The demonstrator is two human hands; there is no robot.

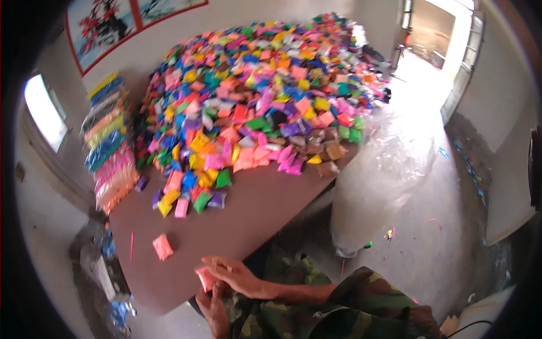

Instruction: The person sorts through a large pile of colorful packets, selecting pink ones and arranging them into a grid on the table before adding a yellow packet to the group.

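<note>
Close to the near edge of the brown table, a pink packet is between my two hands. My left hand grips its lower side from below, with the fingers bent. Over its upper right side lies my right hand, palm down, its fingers stretched out and touching the packet. Another pink packet lies alone on the brown table, up and to the left of my hands. A thin pink stick rests near the table's left edge.
A large heap of coloured packets covers the table's far part. Stacked bags of packets stand at its left. A big clear plastic bag is on the floor to the right. Beyond it is an open doorway.
</note>
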